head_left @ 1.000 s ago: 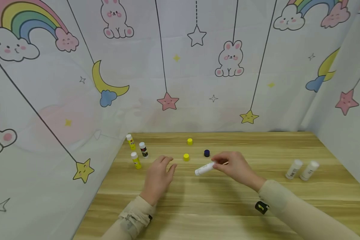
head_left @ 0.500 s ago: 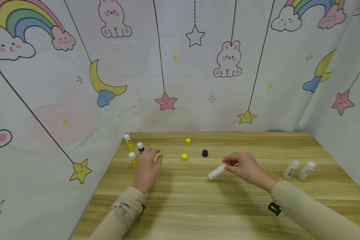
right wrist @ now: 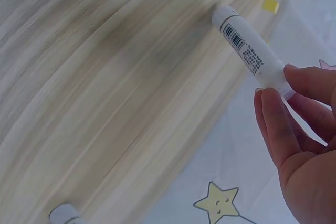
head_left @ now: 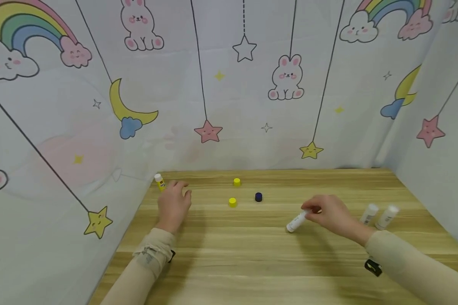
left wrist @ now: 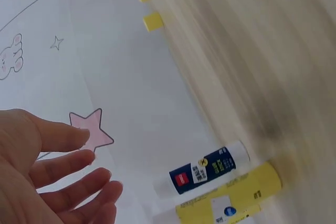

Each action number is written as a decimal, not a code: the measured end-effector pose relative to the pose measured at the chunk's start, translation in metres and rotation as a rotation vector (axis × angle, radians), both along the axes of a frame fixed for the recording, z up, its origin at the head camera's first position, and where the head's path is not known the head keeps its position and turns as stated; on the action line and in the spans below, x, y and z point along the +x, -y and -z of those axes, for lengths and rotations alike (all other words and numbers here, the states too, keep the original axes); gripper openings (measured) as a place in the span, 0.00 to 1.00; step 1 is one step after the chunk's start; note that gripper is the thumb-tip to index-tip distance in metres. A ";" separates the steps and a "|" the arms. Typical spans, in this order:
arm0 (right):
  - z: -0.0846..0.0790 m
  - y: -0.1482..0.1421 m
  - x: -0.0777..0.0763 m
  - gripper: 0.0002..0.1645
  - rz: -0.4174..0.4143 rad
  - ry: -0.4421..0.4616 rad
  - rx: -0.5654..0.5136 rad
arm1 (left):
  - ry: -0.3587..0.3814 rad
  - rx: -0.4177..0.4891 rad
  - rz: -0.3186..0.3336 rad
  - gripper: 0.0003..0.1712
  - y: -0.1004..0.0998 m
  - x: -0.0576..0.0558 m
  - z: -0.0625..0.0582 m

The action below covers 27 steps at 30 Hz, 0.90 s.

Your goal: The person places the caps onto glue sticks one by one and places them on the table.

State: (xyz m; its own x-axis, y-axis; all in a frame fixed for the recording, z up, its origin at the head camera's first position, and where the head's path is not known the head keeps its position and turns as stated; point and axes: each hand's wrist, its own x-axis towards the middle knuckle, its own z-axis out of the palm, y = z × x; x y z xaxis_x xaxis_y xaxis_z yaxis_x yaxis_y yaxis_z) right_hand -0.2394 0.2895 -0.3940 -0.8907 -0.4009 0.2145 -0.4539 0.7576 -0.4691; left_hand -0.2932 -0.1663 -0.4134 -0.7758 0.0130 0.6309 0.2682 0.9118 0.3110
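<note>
My right hand (head_left: 330, 214) pinches a white glue stick (head_left: 297, 221) by its upper end, tilted above the table. In the right wrist view, a barcode shows on this glue stick (right wrist: 252, 51), held between thumb and fingers. Over the left side, my left hand (head_left: 173, 205) is empty with its fingers loosely bent. It hides most of the glue sticks there from the head view; one yellow glue stick (head_left: 160, 183) shows behind it. The left wrist view has a navy glue stick (left wrist: 210, 170) and a yellow glue stick (left wrist: 231, 195) standing apart from the fingers (left wrist: 86, 182).
Two yellow caps (head_left: 233, 202) and a dark blue cap (head_left: 258, 197) lie at the table's middle back. Two white glue sticks (head_left: 387, 217) stand on the right, beyond my right hand. A printed curtain (head_left: 240, 97) borders the wooden table (head_left: 244, 258).
My right hand has carried the white glue stick to the right, toward the two white ones. My left hand has moved left, now covering glue sticks seen before. The camera view shifted slightly.
</note>
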 end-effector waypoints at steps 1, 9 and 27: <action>0.000 -0.003 0.000 0.12 0.001 -0.007 0.012 | 0.008 -0.010 -0.010 0.13 0.003 -0.002 0.000; -0.006 -0.021 0.004 0.12 0.008 -0.035 0.072 | 0.125 -0.050 -0.066 0.19 0.019 -0.014 -0.002; -0.022 -0.053 0.007 0.13 0.054 -0.022 0.196 | 0.201 -0.133 -0.106 0.23 0.034 -0.032 0.008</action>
State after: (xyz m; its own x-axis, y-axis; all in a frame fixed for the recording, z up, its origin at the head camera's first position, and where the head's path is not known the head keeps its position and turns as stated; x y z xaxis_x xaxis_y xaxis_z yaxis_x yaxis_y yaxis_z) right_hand -0.2320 0.3426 -0.3723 -0.9078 -0.3890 0.1570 -0.4191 0.8568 -0.3004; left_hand -0.3253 -0.2005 -0.4210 -0.8869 -0.0025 0.4619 0.1138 0.9680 0.2236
